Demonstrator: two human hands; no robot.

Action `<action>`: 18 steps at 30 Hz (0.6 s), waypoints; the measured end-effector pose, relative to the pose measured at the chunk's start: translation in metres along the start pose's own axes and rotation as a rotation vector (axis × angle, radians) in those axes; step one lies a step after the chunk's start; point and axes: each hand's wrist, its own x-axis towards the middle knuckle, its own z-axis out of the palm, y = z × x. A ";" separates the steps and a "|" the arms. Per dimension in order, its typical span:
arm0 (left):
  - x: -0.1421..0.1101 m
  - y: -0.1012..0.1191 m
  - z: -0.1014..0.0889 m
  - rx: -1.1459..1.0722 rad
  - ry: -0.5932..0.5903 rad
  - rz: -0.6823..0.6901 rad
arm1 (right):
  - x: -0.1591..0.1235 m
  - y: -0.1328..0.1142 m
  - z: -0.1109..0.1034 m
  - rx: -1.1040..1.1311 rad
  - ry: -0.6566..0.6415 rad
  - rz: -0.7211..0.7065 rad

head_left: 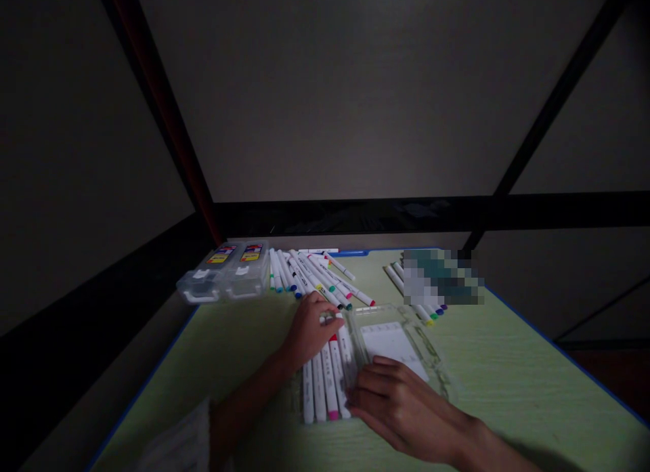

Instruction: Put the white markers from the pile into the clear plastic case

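A clear plastic case (378, 315) lies open on the table, a white paper insert (388, 340) in its right half. White markers (318, 387) lie side by side in the left half, one with a pink end toward me. My left hand (308, 331) pinches the far end of the rightmost marker (344, 353) between thumb and fingers. At that marker's near end, my right hand (393, 401) has its fingers curled in, the fingertips against it. The right hand partly covers the case's middle and the paper.
Two closed clear cases (246, 272) with colourful labels stand at the back left. Loose markers (315, 275) with coloured ends are heaped behind the open case. More markers (424, 311) lie at the right, beside a blurred-out green item (441, 272). The green table (508, 384) has blue edging.
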 end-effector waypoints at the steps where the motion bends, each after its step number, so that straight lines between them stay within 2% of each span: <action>1: 0.000 0.000 0.000 0.006 -0.004 -0.002 | 0.000 0.000 0.000 -0.006 0.011 -0.005; 7: 0.000 0.001 -0.002 0.058 -0.024 0.002 | 0.000 -0.001 0.000 -0.026 0.070 -0.015; 14: -0.001 0.000 -0.001 0.054 -0.034 0.019 | -0.003 0.003 -0.002 -0.028 -0.035 0.069; 18: -0.001 -0.001 0.000 0.059 -0.035 0.030 | -0.004 0.005 -0.005 -0.053 -0.072 0.066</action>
